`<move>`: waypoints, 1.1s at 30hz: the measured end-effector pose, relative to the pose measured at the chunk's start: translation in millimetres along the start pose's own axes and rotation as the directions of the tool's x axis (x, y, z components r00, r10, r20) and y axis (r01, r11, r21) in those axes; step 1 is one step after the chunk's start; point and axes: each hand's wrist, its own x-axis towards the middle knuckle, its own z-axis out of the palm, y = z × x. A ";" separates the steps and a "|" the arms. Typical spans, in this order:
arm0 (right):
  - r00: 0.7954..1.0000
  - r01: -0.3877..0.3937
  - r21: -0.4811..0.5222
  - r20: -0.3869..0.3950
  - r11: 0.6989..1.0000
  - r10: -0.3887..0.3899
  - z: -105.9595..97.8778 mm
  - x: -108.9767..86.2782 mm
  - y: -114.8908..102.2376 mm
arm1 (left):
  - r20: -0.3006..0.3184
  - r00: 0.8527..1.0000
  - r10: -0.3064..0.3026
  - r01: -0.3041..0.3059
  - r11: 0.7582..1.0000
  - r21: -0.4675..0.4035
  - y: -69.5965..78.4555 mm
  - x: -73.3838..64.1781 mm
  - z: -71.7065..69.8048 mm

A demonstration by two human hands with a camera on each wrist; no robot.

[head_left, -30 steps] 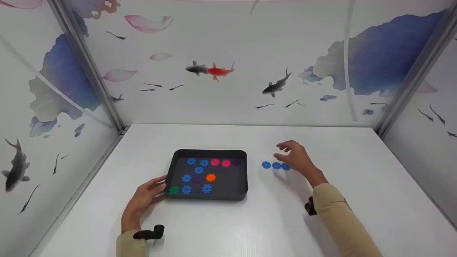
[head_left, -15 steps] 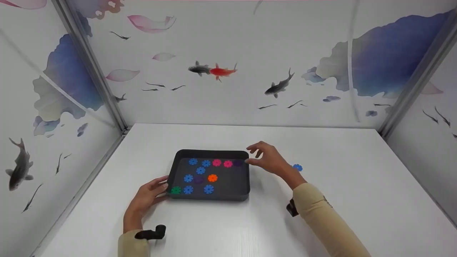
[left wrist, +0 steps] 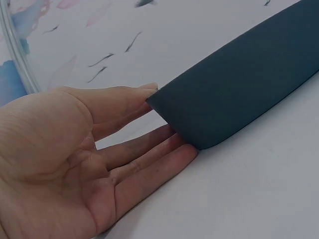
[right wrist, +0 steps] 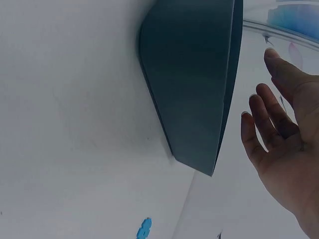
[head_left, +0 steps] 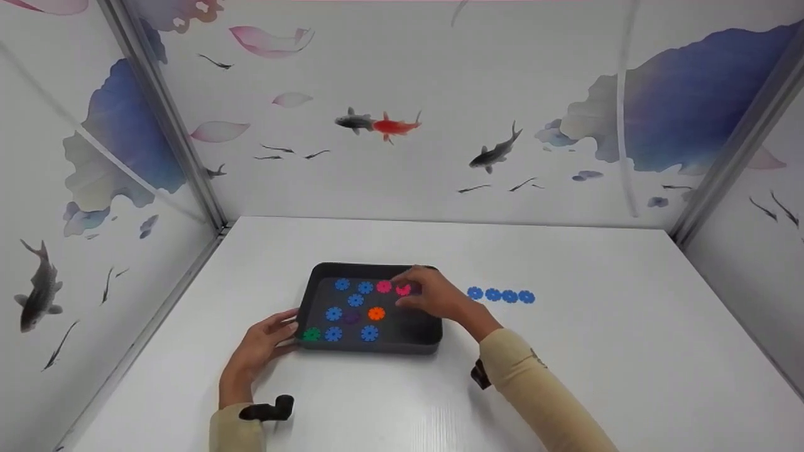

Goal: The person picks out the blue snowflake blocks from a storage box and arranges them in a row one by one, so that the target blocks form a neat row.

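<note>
Discs [head_left: 369,333] lie in the tray [head_left: 377,348] at lower centre, touched by the left hand [head_left: 259,342], fingers nearly straight, while the right hand [head_left: 436,292], spread above, seems at the picking step, calling for a pinch on one, perhaps for the blue row [head_left: 493,294] at right.

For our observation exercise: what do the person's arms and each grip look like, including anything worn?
Both arms wear long tan sleeves, the left and the right, the right one creased, with a small dark detail on its outer side. Near each cuff sits a black attachment. The left grip and right grip are bare hands without gloves.
</note>
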 end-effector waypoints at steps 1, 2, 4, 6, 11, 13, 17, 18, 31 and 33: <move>1.000 0.006 0.000 0.012 1.000 -0.006 2.9 0.7 -1.7 | 0.002 1.000 0.000 0.000 1.000 0.000 0.3 0.0 0.1; 1.000 0.009 0.000 0.025 1.000 -0.008 5.7 1.4 -3.3 | 0.002 1.000 -0.002 0.002 1.000 0.000 0.5 -0.1 0.2; 0.999 0.008 0.008 0.050 1.000 -0.008 11.3 2.1 -6.4 | 0.002 1.000 -0.008 0.008 1.000 0.004 1.1 -0.2 0.6; 0.997 0.013 0.022 0.074 1.000 -0.014 16.9 3.5 -8.0 | 0.002 1.000 -0.008 0.008 1.000 0.003 1.1 -0.1 1.2; 0.994 0.007 0.017 0.110 1.000 -0.009 28.9 6.8 -5.9 | 0.004 1.000 -0.008 0.008 1.000 -0.008 0.6 0.7 2.6; 0.993 0.001 0.012 0.120 1.000 -0.002 32.6 7.2 -4.7 | 0.006 1.000 -0.008 0.008 1.000 -0.010 0.5 0.4 2.7; 0.989 -0.010 0.013 0.146 1.000 0.008 38.5 7.0 -3.7 | 0.005 1.000 -0.004 0.004 1.000 -0.018 0.4 0.2 2.0; 0.988 -0.010 0.018 0.151 1.000 0.007 39.7 7.2 -3.8 | 0.004 1.000 -0.004 0.004 1.000 -0.020 0.4 0.2 1.8; 0.982 -0.013 -0.030 0.190 0.999 0.018 56.1 11.8 -4.5 | 0.004 1.000 0.001 -0.001 1.000 -0.017 0.6 -0.3 0.1; 0.982 -0.008 -0.034 0.191 0.999 0.014 56.7 12.1 -4.6 | 0.003 1.000 -0.001 0.001 1.000 -0.017 0.9 -0.2 0.2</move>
